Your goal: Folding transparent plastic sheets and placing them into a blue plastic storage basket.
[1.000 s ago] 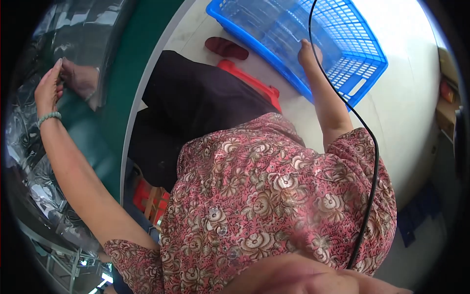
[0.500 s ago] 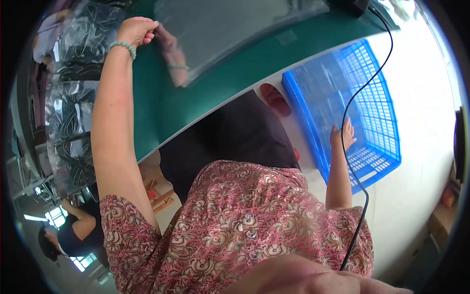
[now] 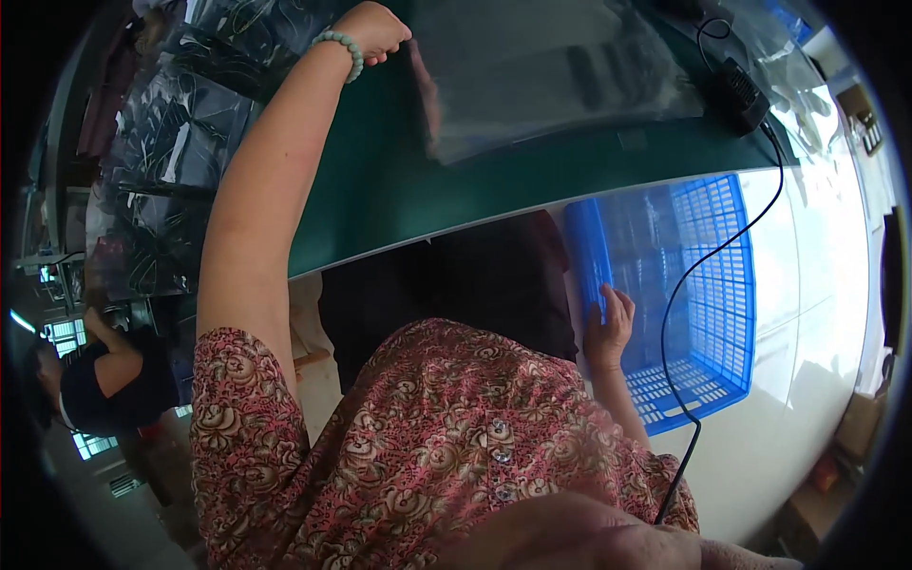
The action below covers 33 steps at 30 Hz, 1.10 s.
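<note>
My left hand (image 3: 373,34), with a bead bracelet on the wrist, reaches over the green tabletop (image 3: 370,180). Its fingers are pinched at the left edge of a clear, glossy plastic sheet (image 3: 541,76), which mirrors part of my arm. The sheet's far side runs out of view. My right hand (image 3: 610,331) is beside the table, over the near-left rim of a blue plastic basket (image 3: 730,237). Its fingers are apart, and I see nothing held in it. Clear plastic lies inside the basket.
Clear bags holding dark cords (image 3: 180,142) are piled along the left. A black box-shaped adapter (image 3: 741,95) sits at the table's right end, its black cable (image 3: 670,332) hanging across the basket toward me. Another person (image 3: 114,385) is at the far lower left.
My right hand has moved left, from over the basket's inside to its near-left rim. My left hand stays pinched at the sheet's edge. The whole view has shifted and turned.
</note>
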Each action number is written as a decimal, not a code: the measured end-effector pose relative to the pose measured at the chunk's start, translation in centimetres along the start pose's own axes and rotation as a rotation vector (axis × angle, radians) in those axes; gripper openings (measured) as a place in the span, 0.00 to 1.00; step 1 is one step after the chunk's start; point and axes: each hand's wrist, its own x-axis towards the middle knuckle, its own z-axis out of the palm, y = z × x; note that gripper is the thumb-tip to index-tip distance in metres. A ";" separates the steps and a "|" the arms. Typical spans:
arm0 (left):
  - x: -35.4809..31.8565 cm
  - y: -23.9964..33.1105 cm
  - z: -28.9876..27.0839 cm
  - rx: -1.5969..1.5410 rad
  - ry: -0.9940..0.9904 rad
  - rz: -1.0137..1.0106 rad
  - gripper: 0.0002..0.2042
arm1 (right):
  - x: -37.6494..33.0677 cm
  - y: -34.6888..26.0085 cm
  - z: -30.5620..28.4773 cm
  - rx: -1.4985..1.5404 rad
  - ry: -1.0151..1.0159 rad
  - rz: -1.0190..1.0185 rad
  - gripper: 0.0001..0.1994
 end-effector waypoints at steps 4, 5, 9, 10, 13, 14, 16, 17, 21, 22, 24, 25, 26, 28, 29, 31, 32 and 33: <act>0.8 -0.4 -0.4 -0.084 -0.051 -0.083 0.07 | 1.8 -1.1 -0.6 0.012 0.017 -0.031 0.19; 1.0 -0.5 -0.4 -0.084 -0.049 -0.084 0.07 | 2.0 -1.2 -0.7 0.026 0.035 -0.039 0.19; 1.2 -0.7 -0.7 -0.079 -0.025 -0.137 0.08 | 2.1 -0.9 -0.8 0.045 0.056 -0.058 0.20; 1.0 -0.6 -0.8 -0.084 -0.028 -0.141 0.08 | 2.2 -1.0 -0.8 0.046 0.056 -0.056 0.20; -0.5 0.9 -0.8 0.005 0.034 -0.098 0.09 | 2.1 -1.1 -0.8 0.056 0.052 -0.046 0.20; -1.0 1.6 -0.7 0.006 0.031 -0.097 0.09 | 2.0 -1.0 -0.7 0.070 0.042 -0.028 0.19; -1.5 2.1 -0.6 0.106 -0.006 -0.078 0.09 | 2.0 -1.0 -0.6 0.087 0.032 -0.013 0.19; -1.7 2.2 -0.5 0.107 -0.007 -0.078 0.09 | 2.1 -1.0 -0.7 0.086 0.033 -0.010 0.18; -1.6 1.6 -0.7 0.025 -0.025 -0.101 0.09 | 2.5 -1.0 -0.5 0.098 0.030 -0.007 0.17; -1.4 1.3 -0.8 -0.043 -0.050 -0.118 0.09 | 2.5 -1.0 -0.4 0.100 0.030 -0.006 0.17; -0.8 0.9 -0.7 -0.075 -0.055 -0.143 0.09 | 2.3 -0.8 -0.3 0.104 0.036 -0.015 0.19; -0.6 0.7 -0.6 -0.109 -0.060 -0.168 0.09 | 2.2 -0.7 -0.3 0.103 0.036 -0.012 0.19; -0.3 0.5 -0.6 -0.108 -0.063 -0.167 0.09 | 2.1 -0.7 -0.4 0.099 0.035 -0.010 0.19; 0.5 -1.0 -1.4 -0.269 -0.137 -0.193 0.07 | 2.2 -0.7 -0.2 0.106 0.032 -0.017 0.19; 1.0 -1.6 -1.8 -0.268 -0.136 -0.193 0.07 | 2.2 -0.7 -0.1 0.109 0.026 -0.012 0.19; 1.5 -2.1 -2.4 -0.470 -0.235 -0.306 0.07 | 2.2 -0.6 0.0 0.112 0.023 -0.004 0.19; 1.6 -2.4 -2.4 -0.469 -0.234 -0.304 0.07 | 2.1 -0.6 0.0 0.117 0.022 -0.004 0.19; 1.1 -2.0 -2.3 -0.593 -0.279 -0.277 0.08 | 2.0 -0.5 0.0 0.119 0.022 0.001 0.18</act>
